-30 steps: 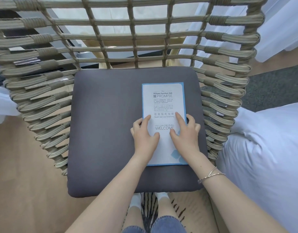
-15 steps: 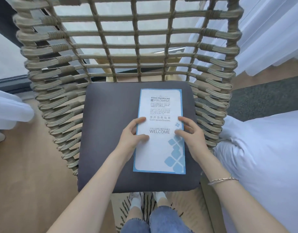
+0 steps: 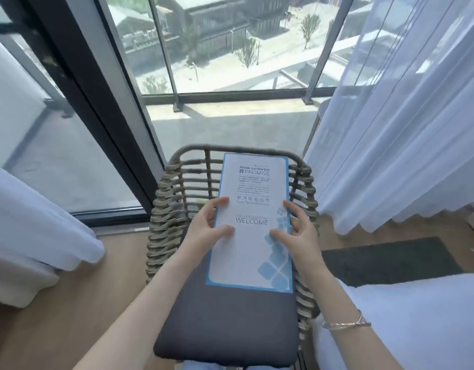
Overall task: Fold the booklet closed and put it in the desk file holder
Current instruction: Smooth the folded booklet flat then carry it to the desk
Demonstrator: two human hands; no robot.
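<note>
— Lifted now, that booklet (image 3: 250,225): off the cushion (image 3: 225,324), held up before the wicker chair (image 3: 171,206).

— By both hands?

— Two hands, one booklet, closed. Left hand (image 3: 203,233) clasps its left edge, thumb on the cover; right hand (image 3: 297,236) grips the right edge, fingers loosely spread. Fine print's unreadable. One bracelet (image 3: 348,323).

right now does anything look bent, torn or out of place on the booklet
Nothing stands out. The booklet is closed, flat and untorn, held at its edges by the left hand and right hand above the chair cushion.
</note>
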